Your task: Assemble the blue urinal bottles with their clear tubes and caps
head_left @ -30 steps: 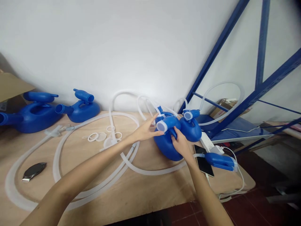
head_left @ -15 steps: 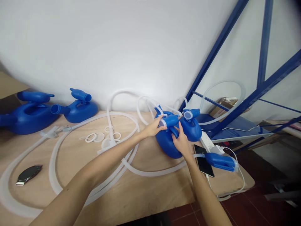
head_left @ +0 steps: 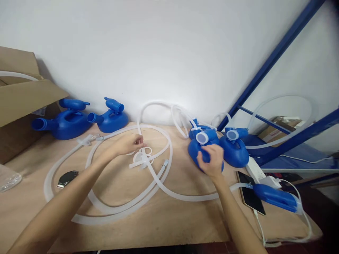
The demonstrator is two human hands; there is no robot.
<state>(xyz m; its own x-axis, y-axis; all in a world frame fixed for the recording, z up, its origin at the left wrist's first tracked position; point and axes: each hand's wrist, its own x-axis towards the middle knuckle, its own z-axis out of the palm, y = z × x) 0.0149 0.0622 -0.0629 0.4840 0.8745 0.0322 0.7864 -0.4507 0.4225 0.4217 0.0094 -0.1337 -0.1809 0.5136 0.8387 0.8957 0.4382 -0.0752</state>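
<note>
My left hand (head_left: 132,144) is closed, fingertips curled together beside a clear plastic tube (head_left: 139,123) and above white rings (head_left: 147,150). What the fingertips hold, if anything, is hidden. Apart from it, my right hand (head_left: 213,160) hovers with thumb and fingers spread in front of a blue urinal bottle (head_left: 194,151), holding nothing. That bottle stands upright, with a white-capped blue spout piece (head_left: 202,137) on top. Whether the right fingertips touch the bottle I cannot tell. Just below the left hand lies a white plastic connector (head_left: 143,161).
Another blue bottle (head_left: 234,151) is close at the right; two more, a large one (head_left: 69,125) and a smaller one (head_left: 113,121), stand left. Coiled tubing (head_left: 106,210) covers the middle. A watch (head_left: 67,179), cardboard box (head_left: 31,98), tablet (head_left: 251,197) and blue rack (head_left: 278,46) surround it.
My left hand has let go of the bottle's spout piece and moved left to the rings and tube. My right hand has come off the bottle's handle. The view has turned left.
</note>
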